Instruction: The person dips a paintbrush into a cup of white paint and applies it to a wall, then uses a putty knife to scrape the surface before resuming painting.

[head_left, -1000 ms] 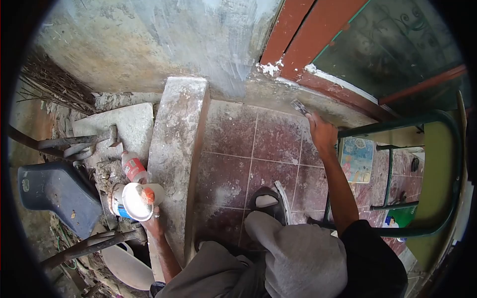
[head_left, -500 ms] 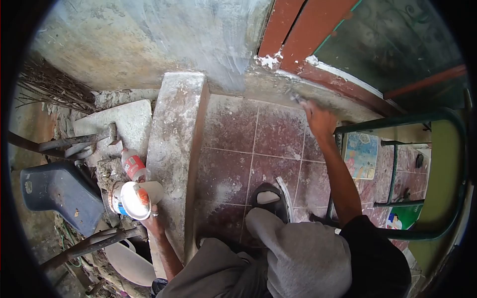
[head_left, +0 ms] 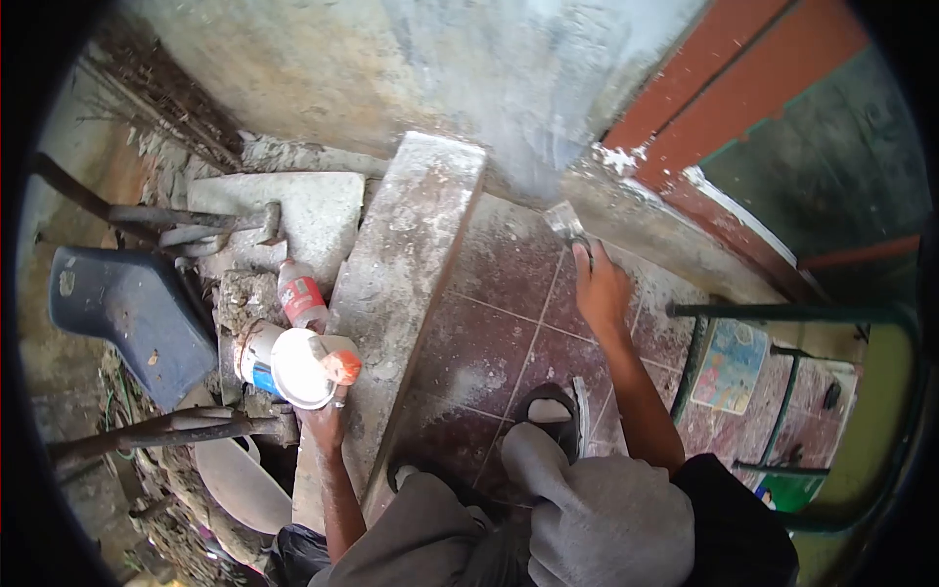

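My right hand (head_left: 600,284) grips the dark handle of a paintbrush (head_left: 564,221), whose pale bristles are near the foot of the wall (head_left: 469,88), above the red floor tiles. With my left hand (head_left: 324,423) I hold a small white container (head_left: 302,368) from below; its inside is bright white and an orange-red patch shows at its right side. Just behind it is a larger white bucket (head_left: 256,350) with a blue label. A plastic bottle with a red label (head_left: 301,293) lies beside the containers, next to the concrete ledge (head_left: 406,254).
A dark plastic seat (head_left: 132,313) and metal bars are on the left. On the right stands a green metal frame (head_left: 802,313). The red door frame (head_left: 704,88) is at upper right, and dry twigs (head_left: 161,88) lean at upper left.
The view has turned and shifted. My right hand has moved left along the wall's base, and the brush now shows more clearly. My left hand still holds the container.
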Demonstrator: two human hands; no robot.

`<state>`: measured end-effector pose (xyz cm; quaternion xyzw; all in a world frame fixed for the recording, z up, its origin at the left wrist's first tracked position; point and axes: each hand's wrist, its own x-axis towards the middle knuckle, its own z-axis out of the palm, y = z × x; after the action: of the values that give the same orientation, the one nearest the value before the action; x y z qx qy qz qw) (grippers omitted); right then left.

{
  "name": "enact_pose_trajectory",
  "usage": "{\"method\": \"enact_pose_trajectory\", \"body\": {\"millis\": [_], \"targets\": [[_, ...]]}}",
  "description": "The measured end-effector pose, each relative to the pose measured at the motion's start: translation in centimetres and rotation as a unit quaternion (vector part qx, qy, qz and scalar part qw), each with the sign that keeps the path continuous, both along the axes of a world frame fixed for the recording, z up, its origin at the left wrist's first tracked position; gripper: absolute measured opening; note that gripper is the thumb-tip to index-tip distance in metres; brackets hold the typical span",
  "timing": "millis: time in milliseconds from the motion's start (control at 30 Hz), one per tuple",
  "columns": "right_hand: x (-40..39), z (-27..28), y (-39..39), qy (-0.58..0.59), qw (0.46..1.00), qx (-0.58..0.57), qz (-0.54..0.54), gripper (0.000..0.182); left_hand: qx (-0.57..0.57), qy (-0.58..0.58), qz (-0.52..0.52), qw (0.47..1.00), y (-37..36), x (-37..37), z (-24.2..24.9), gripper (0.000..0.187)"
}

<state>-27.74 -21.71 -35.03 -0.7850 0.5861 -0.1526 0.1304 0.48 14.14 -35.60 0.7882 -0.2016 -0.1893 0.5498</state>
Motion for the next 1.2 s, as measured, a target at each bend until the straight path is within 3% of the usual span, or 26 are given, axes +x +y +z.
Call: {"method": "enact_pose_trajectory", "body": {"millis": [100, 167, 200, 267, 300, 367, 467, 867, 1200], "targets": [[0.7, -1.0, 0.9, -0.091, 0.993, 0.075, 0.027, 0.035, -0.001, 0.012, 0.007, 1.000, -0.7, -1.1, 0.3, 0.070], [2.1, 1.2, 0.7, -0.200, 0.969, 0.004, 0.149, 0.052, 0.026, 0.017, 0.013, 0.999, -0.1, -1.0, 0.1, 0.068], [3.1, 2.6, 0.5, -0.202, 0.967, 0.004, 0.156, 0.052, 0.045, 0.019, 0.006, 0.999, 0.0, -0.8, -0.2, 0.067], [5.3, 5.4, 0.1, -0.129, 0.956, -0.032, 0.261, 0.053, 0.026, 0.003, 0.030, 0.999, 0.1, -0.9, -0.6, 0.062], [6.0, 5.9, -0.2, -0.130, 0.955, -0.031, 0.264, 0.053, 0.034, 0.013, 0.017, 0.999, -0.4, -1.2, 0.3, 0.060], [7.3, 6.6, -0.8, 0.019, 0.969, -0.046, 0.241, 0.048, 0.042, 0.023, 0.007, 0.999, -1.0, -1.4, 1.2, 0.059], [8.1, 7.2, -1.9, 0.085, 0.972, -0.025, 0.218, 0.043, 0.059, 0.020, 0.016, 0.998, -1.0, -1.3, 1.3, 0.063], [9.0, 5.9, -3.5, 0.080, 0.964, -0.046, 0.248, 0.036, 0.022, 0.019, 0.008, 1.000, -0.8, -1.3, 1.2, 0.062], [16.2, 6.2, -5.3, 0.072, 0.950, -0.062, 0.297, 0.034, 0.051, 0.005, -0.016, 0.999, -0.3, -1.0, 0.8, 0.061]]}}
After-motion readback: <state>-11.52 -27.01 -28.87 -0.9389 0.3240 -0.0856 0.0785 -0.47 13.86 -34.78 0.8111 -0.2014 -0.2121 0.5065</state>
